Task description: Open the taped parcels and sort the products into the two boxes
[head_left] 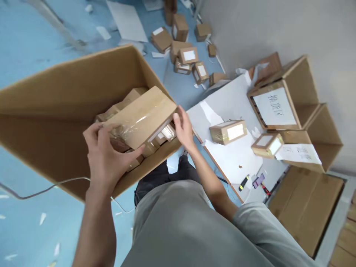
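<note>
A taped brown cardboard box [147,116] is held between my two hands, tilted, over the inside of a large open carton [55,85]. My left hand [107,155] grips its near left end, thumb along the lower side and fingers over the end. At the opposite end my right hand [183,128] clasps the corner, thumb on top. Beneath the held box lie several smaller cardboard boxes [130,98] inside the carton, partly hidden by it. A thin cable [63,181] passes by my left wrist.
On the white table [228,98] to the right are two labelled boxes [228,131], a yellow-black cutter [244,183] and open cartons [274,105] with handwritten sheets. Several boxes [189,55] lie on the blue floor beyond. A large closed carton [304,207] stands at lower right.
</note>
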`<action>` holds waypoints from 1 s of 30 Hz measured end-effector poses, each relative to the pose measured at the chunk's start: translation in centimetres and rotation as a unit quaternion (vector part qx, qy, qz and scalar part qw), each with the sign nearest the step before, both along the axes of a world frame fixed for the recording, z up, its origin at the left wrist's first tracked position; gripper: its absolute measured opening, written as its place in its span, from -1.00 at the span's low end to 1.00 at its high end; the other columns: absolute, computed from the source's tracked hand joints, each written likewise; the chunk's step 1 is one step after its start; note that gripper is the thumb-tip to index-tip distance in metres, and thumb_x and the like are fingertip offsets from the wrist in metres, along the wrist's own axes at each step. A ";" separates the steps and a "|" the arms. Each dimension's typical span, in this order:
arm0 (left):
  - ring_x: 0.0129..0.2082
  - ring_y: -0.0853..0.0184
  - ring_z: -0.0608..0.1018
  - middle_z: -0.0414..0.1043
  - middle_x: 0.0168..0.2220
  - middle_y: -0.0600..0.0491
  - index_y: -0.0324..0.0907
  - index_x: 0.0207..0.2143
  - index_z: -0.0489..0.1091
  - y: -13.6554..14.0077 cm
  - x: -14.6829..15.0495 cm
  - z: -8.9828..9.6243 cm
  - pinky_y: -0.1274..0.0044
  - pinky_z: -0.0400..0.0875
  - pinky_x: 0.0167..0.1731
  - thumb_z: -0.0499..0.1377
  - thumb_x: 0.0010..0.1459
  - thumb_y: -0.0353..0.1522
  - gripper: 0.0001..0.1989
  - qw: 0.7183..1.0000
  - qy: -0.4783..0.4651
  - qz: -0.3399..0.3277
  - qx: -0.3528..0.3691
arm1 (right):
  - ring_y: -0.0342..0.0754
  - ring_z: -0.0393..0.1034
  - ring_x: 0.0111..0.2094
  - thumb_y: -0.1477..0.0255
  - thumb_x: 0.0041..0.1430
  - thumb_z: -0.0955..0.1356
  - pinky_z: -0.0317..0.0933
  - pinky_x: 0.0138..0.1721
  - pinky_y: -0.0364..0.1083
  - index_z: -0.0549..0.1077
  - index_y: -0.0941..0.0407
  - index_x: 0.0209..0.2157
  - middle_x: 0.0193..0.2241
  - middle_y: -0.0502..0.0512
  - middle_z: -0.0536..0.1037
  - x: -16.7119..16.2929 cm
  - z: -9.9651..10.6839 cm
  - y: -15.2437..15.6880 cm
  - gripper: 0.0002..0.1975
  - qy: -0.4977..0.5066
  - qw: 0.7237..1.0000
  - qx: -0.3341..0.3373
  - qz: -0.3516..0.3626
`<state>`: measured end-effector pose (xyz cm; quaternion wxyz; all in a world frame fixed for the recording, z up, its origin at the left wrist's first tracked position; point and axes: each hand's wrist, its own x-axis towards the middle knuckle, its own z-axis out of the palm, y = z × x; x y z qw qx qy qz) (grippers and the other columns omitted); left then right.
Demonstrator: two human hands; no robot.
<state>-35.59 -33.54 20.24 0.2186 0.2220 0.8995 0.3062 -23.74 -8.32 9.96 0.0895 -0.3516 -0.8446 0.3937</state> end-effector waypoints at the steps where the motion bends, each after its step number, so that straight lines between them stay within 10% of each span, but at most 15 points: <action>1: 0.29 -0.21 0.67 0.18 0.59 0.04 0.43 0.52 0.30 1.7 1.4 1.0 0.00 0.77 0.23 0.54 0.10 -0.04 -0.03 0.999 -0.001 -0.010 0.036 | 0.19 0.59 0.32 -0.10 0.76 0.19 0.51 0.38 0.17 0.17 -0.04 0.72 0.57 0.33 0.43 2.1 2.0 2.1 -0.25 0.011 0.999 0.016 -0.033; 8: 0.14 0.04 0.70 0.25 0.52 -0.10 0.13 0.41 0.40 15.7 14.3 3.3 0.19 0.80 0.10 0.68 0.03 -0.18 -0.06 0.970 -0.062 -0.161 0.173 | 0.03 0.57 -0.16 -0.14 0.62 0.33 0.53 -0.09 0.03 0.60 0.04 0.40 0.13 0.26 0.74 21.6 13.7 12.8 -0.33 0.054 0.968 0.082 -0.232; 13: -0.08 0.24 0.72 0.19 0.55 -0.15 0.07 0.43 0.37 23.2 24.7 2.2 0.21 0.78 0.16 0.65 0.14 -0.18 -0.11 0.925 -0.168 -0.277 0.198 | 0.06 0.54 -0.23 -0.10 0.50 0.39 0.43 -0.14 0.02 0.69 0.11 0.19 -0.14 0.19 0.74 35.5 15.9 17.0 -0.38 0.007 0.926 0.120 -0.359; 21: 0.04 0.05 0.80 0.13 0.60 -0.31 -0.09 0.34 0.45 29.6 31.8 -6.6 0.10 0.71 0.29 0.56 0.15 -0.07 -0.21 0.912 -0.263 -0.303 0.079 | 0.11 0.59 -0.19 0.16 0.38 0.35 0.51 0.01 0.08 0.60 0.12 0.18 -0.02 0.25 0.77 43.4 6.1 24.2 -0.52 -0.083 0.947 0.004 -0.309; 30: 0.18 -0.06 0.75 0.51 0.44 -0.26 -0.14 0.24 0.56 31.9 28.5 -11.1 0.13 0.71 0.22 0.35 0.32 -0.07 -0.46 0.943 -0.190 -0.267 0.054 | 0.15 0.70 0.07 0.12 0.52 0.40 0.68 0.15 0.21 0.37 0.04 0.57 0.49 0.37 0.53 42.9 -2.9 23.1 -0.29 -0.040 0.924 -0.160 -0.346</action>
